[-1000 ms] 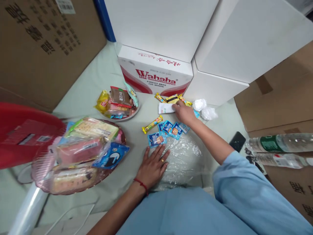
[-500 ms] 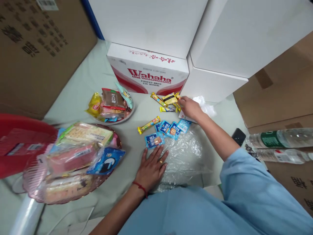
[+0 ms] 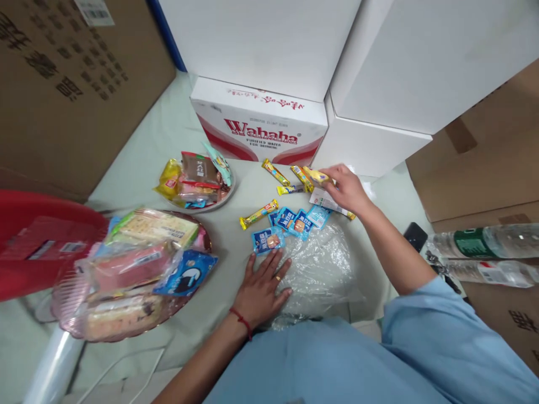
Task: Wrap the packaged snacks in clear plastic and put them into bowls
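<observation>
My left hand point(image 3: 261, 285) lies flat, fingers spread, on the edge of a sheet of clear plastic wrap point(image 3: 324, 272), just below several small blue snack packets point(image 3: 290, 224). My right hand point(image 3: 347, 188) is closed on a yellow snack packet point(image 3: 315, 175), lifted a little off the table near a white packet point(image 3: 322, 198). Yellow snack bars point(image 3: 275, 172) lie left of that hand, and one more yellow bar point(image 3: 258, 214) lies beside the blue packets.
A pink tray point(image 3: 202, 235) heaped with wrapped snacks sits at the left, a small plate point(image 3: 227, 193) of snacks behind it. A Wahaha box point(image 3: 259, 126) and white boxes stand at the back. Cardboard boxes flank both sides. Water bottles point(image 3: 480, 244) and a phone point(image 3: 415, 235) lie right.
My right hand has drawn back from the pile of yellow bars and lifted a yellow packet. The white packet it touched earlier now lies nearer the blue packets. My left hand has stayed flat.
</observation>
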The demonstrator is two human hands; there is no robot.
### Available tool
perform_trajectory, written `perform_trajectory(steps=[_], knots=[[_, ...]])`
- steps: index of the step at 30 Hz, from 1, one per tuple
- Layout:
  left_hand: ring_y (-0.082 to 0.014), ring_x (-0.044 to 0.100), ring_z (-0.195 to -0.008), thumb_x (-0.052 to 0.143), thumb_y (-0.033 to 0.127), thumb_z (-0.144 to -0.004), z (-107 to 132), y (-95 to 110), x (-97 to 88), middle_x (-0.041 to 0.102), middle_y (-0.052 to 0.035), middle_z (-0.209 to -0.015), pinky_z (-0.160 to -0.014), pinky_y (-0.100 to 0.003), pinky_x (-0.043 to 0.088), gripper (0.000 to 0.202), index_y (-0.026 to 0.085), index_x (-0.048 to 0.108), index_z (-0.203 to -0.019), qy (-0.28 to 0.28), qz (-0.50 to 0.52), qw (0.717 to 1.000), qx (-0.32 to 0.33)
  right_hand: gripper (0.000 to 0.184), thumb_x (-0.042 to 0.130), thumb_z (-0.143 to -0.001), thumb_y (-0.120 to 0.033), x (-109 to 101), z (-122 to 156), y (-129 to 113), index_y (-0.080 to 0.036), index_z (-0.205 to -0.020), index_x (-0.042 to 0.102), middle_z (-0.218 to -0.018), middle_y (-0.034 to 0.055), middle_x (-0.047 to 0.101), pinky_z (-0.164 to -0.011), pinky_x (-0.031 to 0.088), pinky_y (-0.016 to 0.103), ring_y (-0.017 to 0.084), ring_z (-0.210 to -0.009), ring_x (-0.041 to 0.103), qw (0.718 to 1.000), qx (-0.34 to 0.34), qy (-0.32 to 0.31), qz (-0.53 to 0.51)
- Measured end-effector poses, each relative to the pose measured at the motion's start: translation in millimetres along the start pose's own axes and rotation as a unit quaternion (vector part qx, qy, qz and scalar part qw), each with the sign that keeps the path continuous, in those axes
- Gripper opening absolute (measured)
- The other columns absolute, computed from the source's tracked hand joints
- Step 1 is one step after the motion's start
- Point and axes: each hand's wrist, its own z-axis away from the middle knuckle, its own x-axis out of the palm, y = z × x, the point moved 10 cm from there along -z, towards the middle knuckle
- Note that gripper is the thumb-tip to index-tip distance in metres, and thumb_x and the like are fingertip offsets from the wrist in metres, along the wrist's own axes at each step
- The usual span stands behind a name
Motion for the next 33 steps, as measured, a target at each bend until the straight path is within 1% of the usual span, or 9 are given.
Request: perform_trajectory(steps=[2,5,7,8,12,14,21,27,33], knots=[[-0.027,0.039,-0.154,0.051,0.069,-0.096,-2.1,-2.6,0.7,0.04,-0.009,-0.168,-0.131,-0.053,-0.01,0.07,0.031,0.049,-0.155,-0.007,0.009,1.0,0.002,0.039,0.051,-0.102,-0.036,9.6,38.3,2.1,-0.017,-0.13,0.07,-0.108,0.0085,0.075,-0.083,0.052,0.033,0.022,-0.094,0.067,0.989,-0.008,-0.113,-0.099],[-0.028,0.037,-0.155,0.051,0.069,-0.096,-7.0,-5.9,3.7,0.038,-0.0101,-0.169,-0.129,-0.054,-0.014,0.071,0.031,0.049,-0.155,-0.022,0.013,0.999,0.026,0.036,0.054,-0.103,-0.038,46.6,102.8,-26.3,-0.017,-0.125,0.071,-0.102,0.0051,0.077,-0.078,0.052,0.028,0.018,-0.085,0.067,0.917,-0.059,-0.313,-0.241],[-0.0289,0.035,-0.156,0.052,0.067,-0.096,-9.9,-7.2,6.3,0.035,-0.011,-0.17,-0.128,-0.056,-0.016,0.071,0.031,0.047,-0.157,-0.033,0.008,0.998,0.052,0.03,0.055,-0.103,-0.033,71.5,135.8,-52.0,-0.018,-0.122,0.073,-0.1,0.0049,0.077,-0.077,0.051,0.026,0.017,-0.084,0.068,0.874,-0.097,-0.389,-0.276],[-0.0294,0.034,-0.157,0.053,0.064,-0.097,-10.8,-7.9,7.2,0.034,-0.0113,-0.171,-0.128,-0.057,-0.016,0.07,0.031,0.045,-0.158,-0.037,0.002,0.997,0.064,0.028,0.055,-0.103,-0.03,83.2,145.0,-60.7,-0.018,-0.12,0.074,-0.1,0.0055,0.077,-0.077,0.051,0.026,0.017,-0.084,0.068,0.872,-0.105,-0.4,-0.264],[-0.0299,0.029,-0.159,0.055,0.052,-0.098,-10.4,-8.8,4.0,0.03,-0.0123,-0.172,-0.129,-0.059,-0.007,0.071,0.029,0.035,-0.163,-0.041,-0.028,0.995,0.081,0.033,0.059,-0.102,-0.027,104.8,142.9,-59.7,-0.019,-0.132,0.068,-0.124,0.0132,0.07,-0.084,0.052,0.031,0.022,-0.099,0.07,0.953,-0.034,-0.276,-0.117],[-0.0298,0.028,-0.16,0.053,0.047,-0.1,-7.1,-8.1,-1.4,0.03,-0.0125,-0.172,-0.13,-0.059,-0.001,0.069,0.028,0.034,-0.163,-0.036,-0.041,0.996,0.067,0.043,0.065,-0.099,-0.034,106.6,146.4,-61.9,-0.022,-0.141,0.063,-0.135,0.0141,0.065,-0.088,0.054,0.034,0.025,-0.11,0.069,0.968,-0.028,-0.234,-0.088],[-0.0314,0.043,-0.152,0.043,0.04,-0.105,15.6,-15.2,-5.5,0.043,-0.0125,-0.165,-0.128,-0.067,0.0,0.062,0.031,0.031,-0.165,-0.04,-0.056,0.997,-0.032,0.054,0.065,-0.099,-0.03,116.9,179.9,-58.7,-0.023,-0.151,0.053,-0.146,0.0153,0.059,-0.094,0.057,0.041,0.029,-0.123,0.066,0.967,-0.038,-0.233,-0.096],[-0.0329,0.039,-0.154,0.049,0.056,-0.101,18.6,-18.3,-3.7,0.035,-0.0158,-0.169,-0.127,-0.067,-0.009,0.079,0.025,0.02,-0.168,-0.055,-0.062,0.996,-0.014,0.046,0.057,-0.104,-0.033,115.5,190.9,-69.6,-0.022,-0.149,0.056,-0.146,0.0167,0.059,-0.094,0.059,0.042,0.028,-0.119,0.068,0.971,-0.069,-0.206,-0.099],[-0.0328,0.037,-0.155,0.052,0.059,-0.098,17.8,-16.9,-3.3,0.033,-0.0165,-0.169,-0.126,-0.066,-0.012,0.082,0.023,0.024,-0.167,-0.06,-0.062,0.996,-0.007,0.046,0.058,-0.104,-0.031,123.3,188.9,-83.3,-0.028,-0.149,0.056,-0.15,0.0124,0.058,-0.093,0.057,0.038,0.024,-0.115,0.07,0.96,-0.091,-0.241,-0.11]])
